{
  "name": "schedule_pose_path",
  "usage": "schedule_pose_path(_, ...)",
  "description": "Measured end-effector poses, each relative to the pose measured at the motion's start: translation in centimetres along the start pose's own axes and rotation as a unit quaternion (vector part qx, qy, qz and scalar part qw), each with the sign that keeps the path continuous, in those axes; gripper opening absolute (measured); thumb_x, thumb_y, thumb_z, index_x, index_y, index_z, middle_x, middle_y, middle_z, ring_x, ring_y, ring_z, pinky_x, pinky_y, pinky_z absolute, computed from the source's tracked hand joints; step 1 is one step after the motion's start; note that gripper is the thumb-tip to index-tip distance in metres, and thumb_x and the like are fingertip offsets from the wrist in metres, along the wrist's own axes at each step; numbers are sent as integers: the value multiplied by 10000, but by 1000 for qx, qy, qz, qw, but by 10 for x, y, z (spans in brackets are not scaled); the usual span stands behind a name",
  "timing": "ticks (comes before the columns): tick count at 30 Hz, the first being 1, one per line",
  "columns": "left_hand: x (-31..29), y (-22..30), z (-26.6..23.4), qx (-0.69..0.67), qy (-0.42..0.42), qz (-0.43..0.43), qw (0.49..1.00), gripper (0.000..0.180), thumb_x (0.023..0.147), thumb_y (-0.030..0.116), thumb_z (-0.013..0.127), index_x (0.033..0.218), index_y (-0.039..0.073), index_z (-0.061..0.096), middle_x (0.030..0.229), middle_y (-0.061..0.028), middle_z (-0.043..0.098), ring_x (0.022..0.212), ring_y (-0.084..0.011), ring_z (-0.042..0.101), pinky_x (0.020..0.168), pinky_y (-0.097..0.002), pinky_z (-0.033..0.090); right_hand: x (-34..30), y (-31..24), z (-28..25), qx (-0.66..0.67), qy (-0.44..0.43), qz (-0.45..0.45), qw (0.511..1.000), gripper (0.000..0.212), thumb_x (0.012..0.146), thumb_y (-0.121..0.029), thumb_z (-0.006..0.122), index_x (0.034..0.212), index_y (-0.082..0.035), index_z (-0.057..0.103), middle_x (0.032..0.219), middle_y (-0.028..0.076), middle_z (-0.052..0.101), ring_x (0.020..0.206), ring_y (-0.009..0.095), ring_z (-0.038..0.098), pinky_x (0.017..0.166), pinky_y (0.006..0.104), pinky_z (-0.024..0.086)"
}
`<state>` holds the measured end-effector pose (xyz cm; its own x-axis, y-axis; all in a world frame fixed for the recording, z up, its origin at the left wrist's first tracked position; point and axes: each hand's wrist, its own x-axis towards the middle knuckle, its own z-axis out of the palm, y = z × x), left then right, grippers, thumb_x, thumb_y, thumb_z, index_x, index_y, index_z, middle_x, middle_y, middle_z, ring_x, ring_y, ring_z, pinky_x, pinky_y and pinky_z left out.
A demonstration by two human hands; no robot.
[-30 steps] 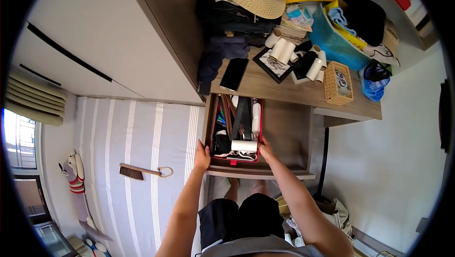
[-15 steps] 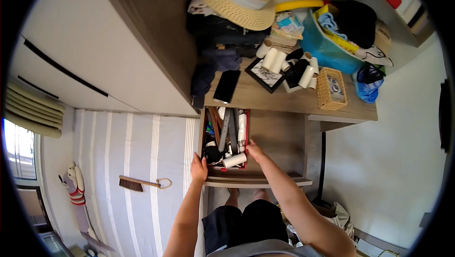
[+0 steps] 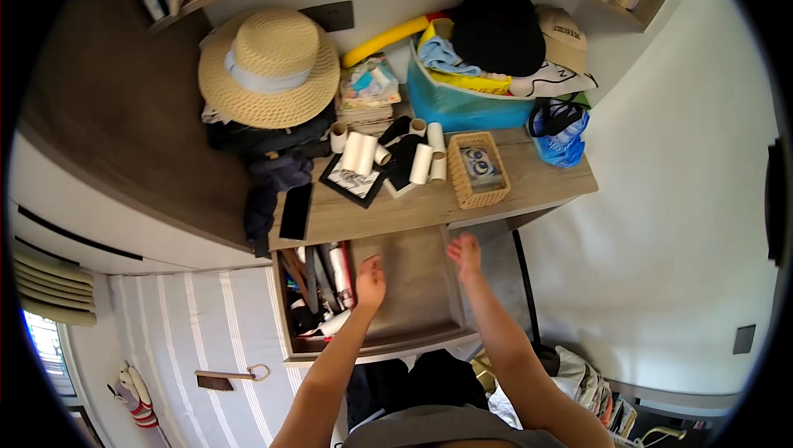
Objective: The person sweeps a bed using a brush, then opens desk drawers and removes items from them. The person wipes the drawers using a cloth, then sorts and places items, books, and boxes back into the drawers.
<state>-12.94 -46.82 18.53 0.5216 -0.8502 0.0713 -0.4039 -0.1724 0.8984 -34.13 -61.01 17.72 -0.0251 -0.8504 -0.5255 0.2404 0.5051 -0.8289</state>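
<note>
An open wooden drawer (image 3: 413, 291) extends under the desk top, its middle and right showing bare board. My left hand (image 3: 372, 283) hovers over it with nothing in it, fingers loosely apart. Over the drawer's right side, my right hand (image 3: 465, 256) is open and holds nothing. Left of my left hand, a red-edged organizer (image 3: 350, 281) fills the drawer's left part. Inside it lie rolled belts and straps (image 3: 318, 279), a white roll (image 3: 334, 323) and dark small items.
On the desk are a straw hat (image 3: 273, 68), a black phone (image 3: 296, 211), cardboard tubes (image 3: 358, 153), a picture frame (image 3: 351, 181), a wicker basket (image 3: 479, 171) and a blue bin (image 3: 462, 105). A brush (image 3: 216, 379) lies on the striped bed (image 3: 182, 316).
My left hand has left the drawer's left edge and moved right over its middle. My right hand has lifted away from the organizer to the right. The view has tilted up toward the shelf.
</note>
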Motion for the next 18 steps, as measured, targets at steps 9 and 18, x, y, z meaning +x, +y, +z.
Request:
schedule_pose_path(9, 101, 135, 158, -55, -85, 78, 992, 266, 793, 61, 580, 1057, 39, 560, 895, -128, 571, 753, -210, 565, 666, -289, 460, 76, -137, -18, -25, -9, 45, 999, 542, 828, -327, 551, 1242, -59, 327, 964, 186, 561, 774, 258, 619, 637, 360, 537)
schedule_pose_path(18, 112, 193, 173, 171, -136, 264, 939, 583, 685, 191, 694, 1209, 84, 462, 1248, -182, 415, 1131, -362, 415, 929, -405, 369, 26, -122, -50, -123, 28, -79, 989, 348, 785, -165, 525, 1058, 44, 468, 817, 137, 595, 599, 184, 620, 504, 283, 527)
